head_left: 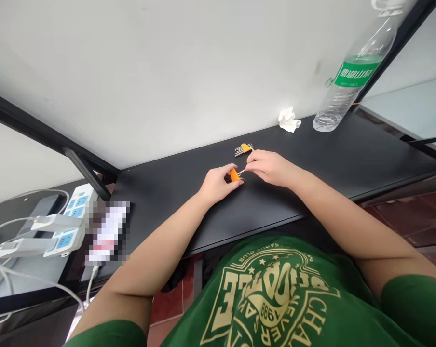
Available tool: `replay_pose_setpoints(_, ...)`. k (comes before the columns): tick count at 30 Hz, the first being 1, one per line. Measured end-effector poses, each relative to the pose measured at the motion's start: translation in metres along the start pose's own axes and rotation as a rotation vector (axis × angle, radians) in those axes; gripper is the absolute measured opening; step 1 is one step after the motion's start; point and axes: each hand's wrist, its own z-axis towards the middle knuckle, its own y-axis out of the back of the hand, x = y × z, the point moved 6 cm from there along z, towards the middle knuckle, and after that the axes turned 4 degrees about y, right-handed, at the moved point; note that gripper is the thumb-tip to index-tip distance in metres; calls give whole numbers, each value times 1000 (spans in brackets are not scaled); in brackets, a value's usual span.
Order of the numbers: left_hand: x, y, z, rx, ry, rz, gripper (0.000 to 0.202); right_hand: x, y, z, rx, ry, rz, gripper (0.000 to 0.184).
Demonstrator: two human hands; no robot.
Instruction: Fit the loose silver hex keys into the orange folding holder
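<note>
My left hand (216, 183) is closed around a small orange holder (234, 175) of hex keys, resting on the black table (174, 193). Just to its right, my right hand (270, 166) pinches a thin metal key (241, 171) that sticks out of that holder. A second orange holder with several metal hex keys (243, 149) lies on the table just beyond my hands, untouched.
A clear plastic water bottle with a green label (351, 72) stands at the back right, a crumpled white tissue (289, 120) beside it. A white power strip with chargers and cables (64, 226) lies on the left. A white wall runs behind the table.
</note>
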Motion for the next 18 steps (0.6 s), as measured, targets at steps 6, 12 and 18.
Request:
replay_pose_setpoints(6, -11, 0, 0, 19, -63, 37, 29, 6, -17, 4, 121, -15, -3, 33)
replay_pose_setpoints(12, -17, 6, -2, -60, -110, 139, 26, -6, -20, 11, -29, -144, 327, 22)
replay_pose_setpoints(18, -18, 8, -6, -121, -174, 117, 37, -28, -33, 3, 95, -458, 687, 28)
